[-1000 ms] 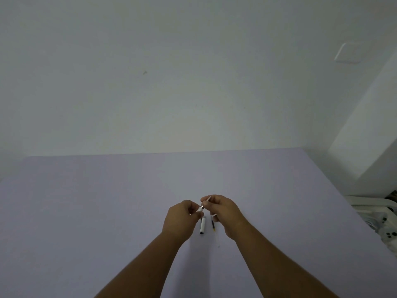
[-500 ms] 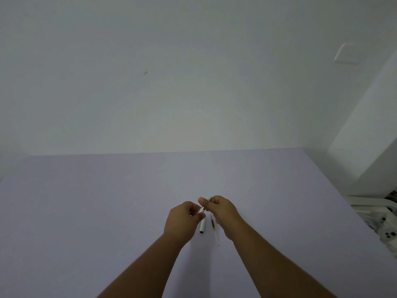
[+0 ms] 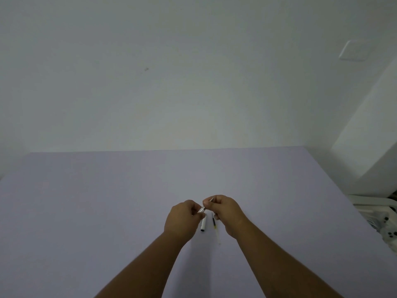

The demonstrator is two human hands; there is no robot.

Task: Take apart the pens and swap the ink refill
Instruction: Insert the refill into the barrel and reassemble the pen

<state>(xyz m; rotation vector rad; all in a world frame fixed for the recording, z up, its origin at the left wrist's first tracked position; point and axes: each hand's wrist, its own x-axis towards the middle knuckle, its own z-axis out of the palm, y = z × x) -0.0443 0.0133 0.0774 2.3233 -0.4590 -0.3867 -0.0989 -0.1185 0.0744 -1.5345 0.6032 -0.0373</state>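
Nearest, at six o'clock on the lavender table (image 3: 86, 211), lying loose: a thin ink refill (image 3: 215, 227), more of its pale length exposed than half a second back, when the right hand covered its upper part. Just beside it at nine o'clock, a white pen part (image 3: 203, 224), black-ended, unmoved. Above both, left hand (image 3: 182, 220) curled around the lower end of a slim white pen (image 3: 202, 209); right hand (image 3: 225, 211) pinching its upper end, a thin tip poking out at one o'clock. Hands drawn slightly apart and lifted versus a second ago, probably meaning the halves are being pulled or unscrewed. Farther, at twelve o'clock, bare wall.
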